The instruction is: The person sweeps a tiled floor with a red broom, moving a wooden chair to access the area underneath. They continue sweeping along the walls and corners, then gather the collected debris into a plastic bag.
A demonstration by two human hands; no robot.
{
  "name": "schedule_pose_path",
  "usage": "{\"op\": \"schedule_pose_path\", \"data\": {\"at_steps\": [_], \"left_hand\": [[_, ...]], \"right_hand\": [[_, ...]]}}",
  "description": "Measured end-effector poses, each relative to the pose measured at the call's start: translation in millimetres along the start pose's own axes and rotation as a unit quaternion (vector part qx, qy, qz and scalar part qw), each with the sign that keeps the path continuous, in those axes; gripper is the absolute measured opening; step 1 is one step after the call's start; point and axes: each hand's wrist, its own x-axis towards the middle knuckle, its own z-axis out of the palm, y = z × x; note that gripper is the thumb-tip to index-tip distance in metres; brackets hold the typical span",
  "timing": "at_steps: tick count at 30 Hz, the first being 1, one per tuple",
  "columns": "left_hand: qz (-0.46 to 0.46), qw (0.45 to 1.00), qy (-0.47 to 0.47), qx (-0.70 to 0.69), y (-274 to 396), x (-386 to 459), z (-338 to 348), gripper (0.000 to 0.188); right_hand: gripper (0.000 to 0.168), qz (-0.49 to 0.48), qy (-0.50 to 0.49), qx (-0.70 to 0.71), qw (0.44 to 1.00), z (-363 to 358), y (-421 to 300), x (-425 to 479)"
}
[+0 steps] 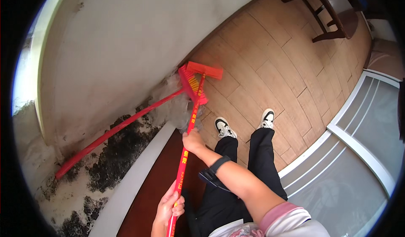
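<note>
Both hands grip a red pole [185,151] printed with yellow writing. My right hand [193,141] is closed around it higher in the view, and a dark band circles that forearm. My left hand [170,202] wraps the pole nearer my body. At the pole's far end is an orange-red rectangular head [205,70], close to the foot of the wall; whether it touches the floor I cannot tell. Partly behind the pole, a red broom [188,83] with pink and yellow bristles stands in the corner, its handle slanting along the wall.
Crumpled translucent plastic [178,110] lies by the broom. Black mould-like stains [118,151] mark the white wall [126,47]. A dark red-brown panel [152,183] with a pale edge stands on the left, a wooden chair [338,18] at upper right, and a white-framed panelled door [335,164] on the right.
</note>
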Motion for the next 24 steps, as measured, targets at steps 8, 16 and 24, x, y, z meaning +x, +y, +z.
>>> {"op": "schedule_pose_path", "data": {"at_steps": [8,16,24], "left_hand": [[-0.016,0.989,-0.144,-0.040,22.3,88.8,67.5,0.046],[-0.004,0.998,-0.006,-0.056,14.8,5.3,-3.6,0.048],[-0.056,0.993,-0.092,-0.053,14.5,49.6,37.6,0.048]], "right_hand": [[0.040,-0.015,0.115,0.001,0.993,-100.8,-16.9,81.8],[0.042,0.028,-0.012,0.013,0.999,3.0,-17.4,2.8],[0.039,0.027,0.106,0.006,0.994,-78.0,0.4,29.5]]}}
